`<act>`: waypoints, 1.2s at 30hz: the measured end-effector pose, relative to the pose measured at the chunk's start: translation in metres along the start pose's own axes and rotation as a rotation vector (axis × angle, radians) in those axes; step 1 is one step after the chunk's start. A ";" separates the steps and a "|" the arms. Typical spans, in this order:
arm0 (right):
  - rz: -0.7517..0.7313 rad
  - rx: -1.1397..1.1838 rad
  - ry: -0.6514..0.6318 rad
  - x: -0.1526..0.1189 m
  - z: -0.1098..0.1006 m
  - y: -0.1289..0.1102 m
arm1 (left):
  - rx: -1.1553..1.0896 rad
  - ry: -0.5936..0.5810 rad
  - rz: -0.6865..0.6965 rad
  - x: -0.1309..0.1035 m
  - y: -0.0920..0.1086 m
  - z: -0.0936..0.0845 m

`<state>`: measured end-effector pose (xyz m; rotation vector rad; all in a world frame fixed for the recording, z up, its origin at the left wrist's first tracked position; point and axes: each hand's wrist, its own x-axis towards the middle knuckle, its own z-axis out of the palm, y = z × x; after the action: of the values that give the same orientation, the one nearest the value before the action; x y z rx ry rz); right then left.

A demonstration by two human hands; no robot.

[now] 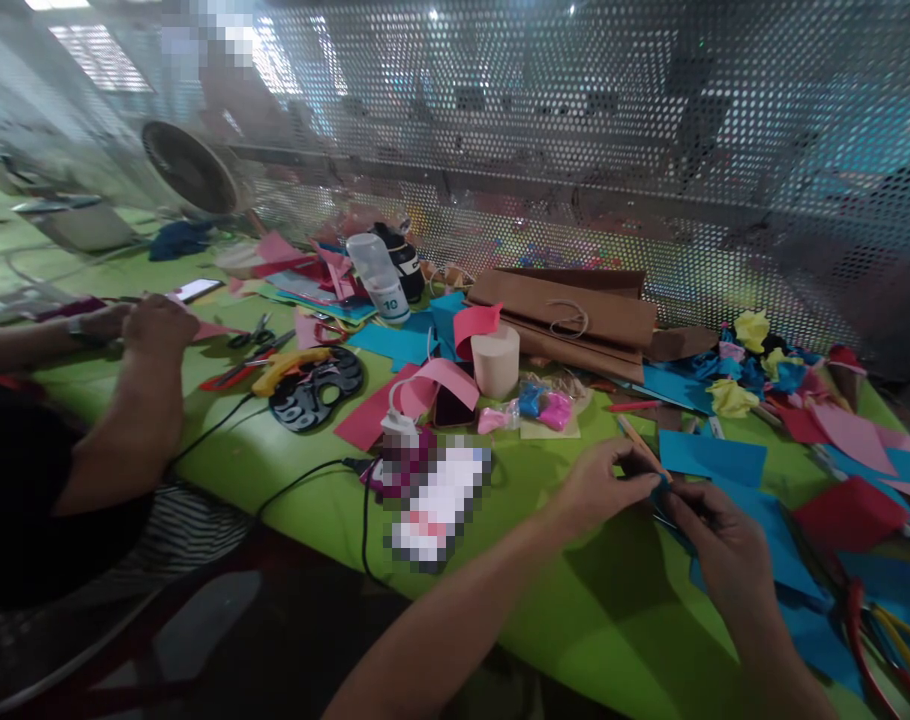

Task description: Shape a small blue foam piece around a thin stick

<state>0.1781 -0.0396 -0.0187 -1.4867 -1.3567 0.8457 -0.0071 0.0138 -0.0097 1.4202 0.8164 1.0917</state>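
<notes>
Green tabletop [290,500] holds paper scraps, and near its front edge the left hand [594,490] and right hand [717,540] pinch fingers together on 1 small blue paper piece [661,490], light, thin, bendy, best held at its edges.

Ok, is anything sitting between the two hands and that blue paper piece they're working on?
Nothing visible does. The left hand and right hand both already pinch the small blue paper piece between them, above the green table. An orange pencil lies just behind, touching nothing that blocks them.
</notes>
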 end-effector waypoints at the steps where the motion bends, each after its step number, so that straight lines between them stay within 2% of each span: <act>1: 0.021 0.020 0.014 0.000 0.000 -0.001 | -0.009 0.005 -0.008 0.000 0.000 0.000; 13: 0.061 0.109 0.081 0.002 -0.004 -0.002 | 0.020 0.052 0.000 0.000 0.003 0.000; 36: 0.060 0.143 0.119 0.001 -0.004 -0.011 | 0.032 0.090 -0.062 0.002 0.009 -0.002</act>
<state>0.1779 -0.0397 -0.0069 -1.4486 -1.1453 0.8603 -0.0094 0.0146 -0.0004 1.3712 0.9394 1.1056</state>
